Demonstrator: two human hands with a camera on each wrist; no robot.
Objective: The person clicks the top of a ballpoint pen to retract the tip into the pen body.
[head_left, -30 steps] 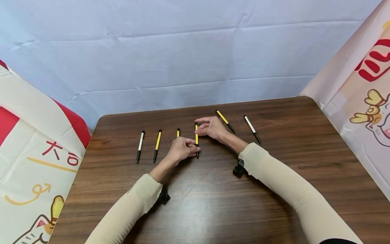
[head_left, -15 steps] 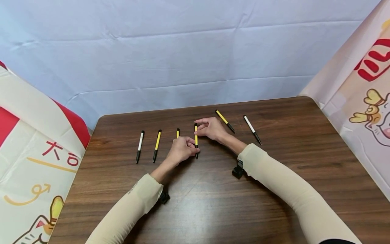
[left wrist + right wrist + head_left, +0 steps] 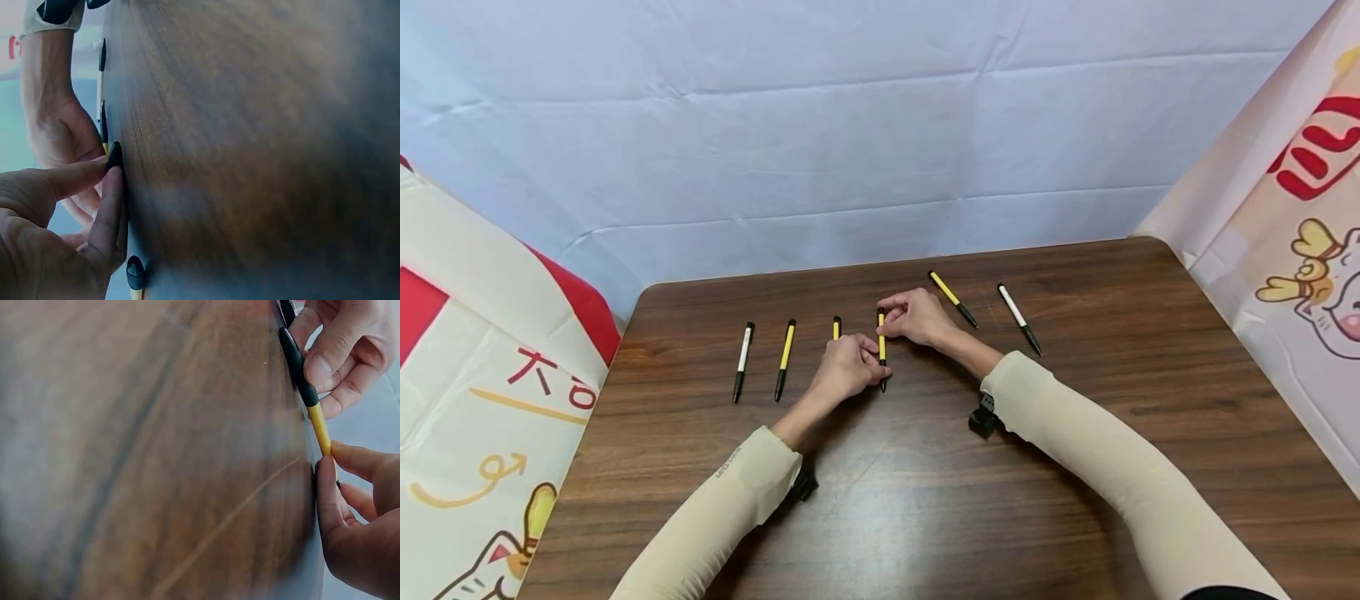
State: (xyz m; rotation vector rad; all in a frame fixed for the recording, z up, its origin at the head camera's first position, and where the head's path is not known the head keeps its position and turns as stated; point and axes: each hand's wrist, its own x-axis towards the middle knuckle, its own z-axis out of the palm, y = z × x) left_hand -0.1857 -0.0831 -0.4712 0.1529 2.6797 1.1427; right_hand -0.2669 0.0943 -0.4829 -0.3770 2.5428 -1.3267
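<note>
Both hands are on one yellow pen with a black grip, lying on the wooden table with its tip toward me. My left hand pinches its black grip between thumb and finger. Farther up the barrel, my right hand pinches the yellow part, seen closely in the right wrist view. Another yellow pen lies left of it, its lower part hidden behind my left hand. Farther left are a yellow pen and a white pen, roughly parallel.
Beyond my right hand, a yellow pen and a white pen lie slanted on the table. A pale cloth hangs behind the table's far edge, with printed cloths on both sides.
The pinched yellow pen has shifted very slightly toward me. Both hands keep their holds, and the other pens stay where they lie.
</note>
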